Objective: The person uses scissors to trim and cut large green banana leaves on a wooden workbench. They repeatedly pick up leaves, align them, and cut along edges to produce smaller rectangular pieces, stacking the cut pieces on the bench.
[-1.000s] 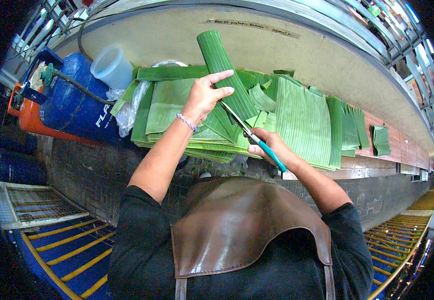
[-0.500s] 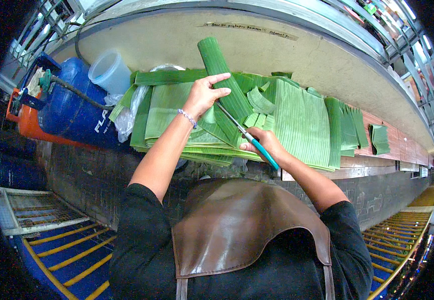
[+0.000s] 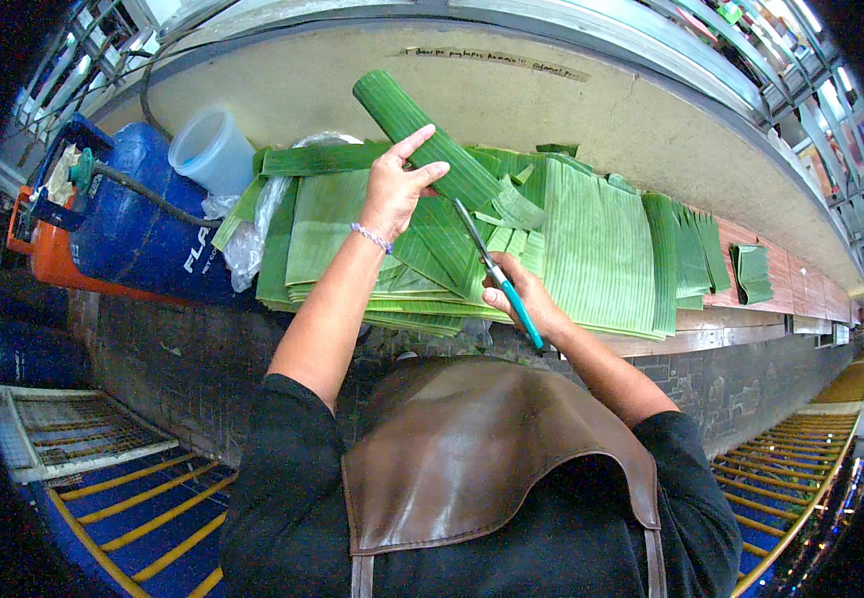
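Observation:
My left hand point(image 3: 397, 191) grips a rolled banana leaf point(image 3: 420, 135), its index finger and thumb lying along the roll and the other fingers hidden behind. The roll slants, upper end to the left, over a broad stack of banana leaves point(image 3: 591, 249). In my right hand point(image 3: 524, 292) is a knife point(image 3: 518, 311) with a teal handle and thin metal blade. The blade's tip is near the roll's lower end; whether they touch I cannot tell. Beside it, a short leaf piece point(image 3: 518, 207) angles off the roll, above several small cut pieces point(image 3: 514, 242).
A blue drum point(image 3: 138, 214) with a hose and a translucent plastic tub point(image 3: 211, 151) stand at the left. A clear plastic bag point(image 3: 245, 249) hangs by the leaves. A small folded leaf bundle point(image 3: 751, 274) lies on the reddish boards at right. A pale wall point(image 3: 352, 55) rises behind.
The leaf roll has tilted further left, its upper end shifting left. The knife has turned steeper, its tip moving right along the roll's lower end. A leaf piece there now sticks out.

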The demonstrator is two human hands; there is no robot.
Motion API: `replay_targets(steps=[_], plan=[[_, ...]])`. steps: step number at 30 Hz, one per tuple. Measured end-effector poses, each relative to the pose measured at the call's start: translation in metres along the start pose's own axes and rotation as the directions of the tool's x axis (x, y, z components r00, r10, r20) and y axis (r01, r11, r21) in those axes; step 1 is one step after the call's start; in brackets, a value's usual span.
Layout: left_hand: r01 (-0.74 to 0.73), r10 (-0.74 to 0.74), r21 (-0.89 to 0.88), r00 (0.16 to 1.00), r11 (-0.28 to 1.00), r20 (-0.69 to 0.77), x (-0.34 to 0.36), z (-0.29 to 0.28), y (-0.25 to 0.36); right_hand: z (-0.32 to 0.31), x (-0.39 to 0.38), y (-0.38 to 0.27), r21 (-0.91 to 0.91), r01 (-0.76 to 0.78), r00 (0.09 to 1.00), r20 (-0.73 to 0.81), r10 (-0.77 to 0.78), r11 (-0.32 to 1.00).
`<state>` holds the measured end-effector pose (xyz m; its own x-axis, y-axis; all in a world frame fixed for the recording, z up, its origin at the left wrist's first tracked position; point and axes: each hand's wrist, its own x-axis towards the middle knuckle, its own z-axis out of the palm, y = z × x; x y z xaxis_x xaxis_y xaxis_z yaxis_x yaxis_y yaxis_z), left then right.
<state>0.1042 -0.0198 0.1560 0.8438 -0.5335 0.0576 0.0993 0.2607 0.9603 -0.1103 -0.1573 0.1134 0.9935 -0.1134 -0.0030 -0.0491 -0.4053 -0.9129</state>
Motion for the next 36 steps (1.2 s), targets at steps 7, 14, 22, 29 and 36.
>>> replay_targets(steps=[7,14,22,29,36], plan=[[-0.072,0.073,0.022,0.997,0.997,-0.028,-0.010,0.009,0.003,0.002,0.007,-0.008,0.120,-0.081,0.996,-0.029,0.085,0.989],[-0.106,0.107,0.023,0.993,0.994,-0.039,-0.014,0.011,0.002,0.003,0.010,-0.012,0.114,-0.069,0.997,-0.028,0.073,0.991],[-0.107,0.108,0.026,0.992,0.994,-0.062,-0.016,0.012,-0.003,0.003,0.009,-0.016,0.182,-0.125,0.991,-0.025,0.131,0.975],[-0.131,0.130,-0.001,0.987,0.991,-0.095,-0.018,0.013,-0.006,0.008,0.004,-0.020,0.060,-0.050,0.993,-0.108,0.056,0.997],[-0.106,0.107,0.011,0.990,0.994,-0.088,-0.022,0.013,-0.003,0.018,0.002,-0.017,0.053,-0.119,0.981,-0.149,0.126,0.991]])
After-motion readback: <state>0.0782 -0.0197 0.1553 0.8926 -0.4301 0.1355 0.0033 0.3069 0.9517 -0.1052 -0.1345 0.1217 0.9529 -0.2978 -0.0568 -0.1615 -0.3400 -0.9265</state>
